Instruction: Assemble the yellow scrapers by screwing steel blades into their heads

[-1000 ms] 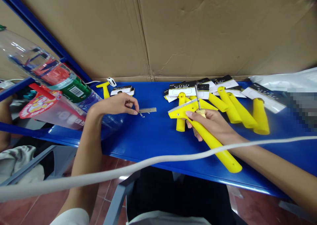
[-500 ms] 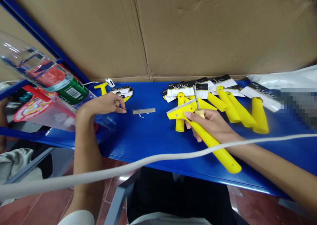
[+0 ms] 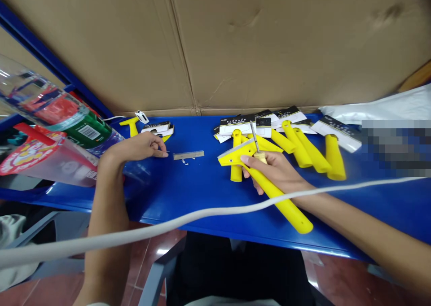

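Observation:
My right hand [image 3: 274,169] is closed around a yellow scraper [image 3: 276,194] and a screwdriver [image 3: 255,137]. The scraper's head points left with a thin metal blade along its edge, and its handle slants toward me. The screwdriver's shaft points up, and my fingers partly cover its pale handle. To the left, my left hand [image 3: 144,145] is pinched low over the blue table, with a tiny bit like a small screw showing at the fingertips. Just right of it lie a flat metal blade strip [image 3: 189,155] and a few small screws [image 3: 186,163].
Several yellow scraper handles [image 3: 299,150] and black-and-white packages [image 3: 237,125] lie at the back right. A plastic bottle [image 3: 84,128] and a pinkish cup [image 3: 63,164] lean at the left. A white cable [image 3: 202,212] crosses in front of my arms. Cardboard [image 3: 235,41] backs the blue table [image 3: 198,194].
The whole view has shifted a little, so things sit slightly farther left. Both hands keep about the same pose, and the scraper and screwdriver are still in my right hand.

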Motion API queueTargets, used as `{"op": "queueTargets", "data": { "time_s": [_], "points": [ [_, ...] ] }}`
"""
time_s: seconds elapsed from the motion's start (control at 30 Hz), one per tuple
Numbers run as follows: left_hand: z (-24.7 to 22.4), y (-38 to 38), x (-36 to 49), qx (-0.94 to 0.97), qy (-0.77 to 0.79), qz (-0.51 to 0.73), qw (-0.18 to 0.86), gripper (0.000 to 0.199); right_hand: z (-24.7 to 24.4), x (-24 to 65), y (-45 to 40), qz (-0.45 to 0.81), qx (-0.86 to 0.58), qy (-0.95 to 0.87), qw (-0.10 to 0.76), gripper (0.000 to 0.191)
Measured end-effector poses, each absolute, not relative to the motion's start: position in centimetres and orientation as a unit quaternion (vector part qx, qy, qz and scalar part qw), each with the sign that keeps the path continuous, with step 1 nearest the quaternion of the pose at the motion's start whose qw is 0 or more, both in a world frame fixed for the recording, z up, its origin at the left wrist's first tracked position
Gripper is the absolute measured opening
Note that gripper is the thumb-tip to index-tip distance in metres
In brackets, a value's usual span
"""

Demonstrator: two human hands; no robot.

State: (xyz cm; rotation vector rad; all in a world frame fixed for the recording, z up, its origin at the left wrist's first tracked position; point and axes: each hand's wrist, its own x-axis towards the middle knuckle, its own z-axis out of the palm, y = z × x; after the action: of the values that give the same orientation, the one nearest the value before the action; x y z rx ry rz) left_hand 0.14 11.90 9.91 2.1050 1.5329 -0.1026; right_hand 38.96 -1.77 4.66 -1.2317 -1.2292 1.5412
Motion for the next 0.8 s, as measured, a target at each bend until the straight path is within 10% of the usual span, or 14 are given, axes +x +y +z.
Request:
{"op": "queueTargets", "data": {
  "time_s": [0.57, 0.8],
  "points": [
    [11.0, 10.0, 2.3, 0.797, 0.539, 0.112, 0.250, 0.040, 3.9, 39.2, -1.7, 0.611, -0.467, -0.491, 0.409, 0.047],
    [10.4, 6.0, 12.8, 0.775, 0.383, 0.246, 0.439, 0.039, 3.8, 39.5, -1.4, 0.632, -0.459, -0.492, 0.385, 0.043]
  ]
}}
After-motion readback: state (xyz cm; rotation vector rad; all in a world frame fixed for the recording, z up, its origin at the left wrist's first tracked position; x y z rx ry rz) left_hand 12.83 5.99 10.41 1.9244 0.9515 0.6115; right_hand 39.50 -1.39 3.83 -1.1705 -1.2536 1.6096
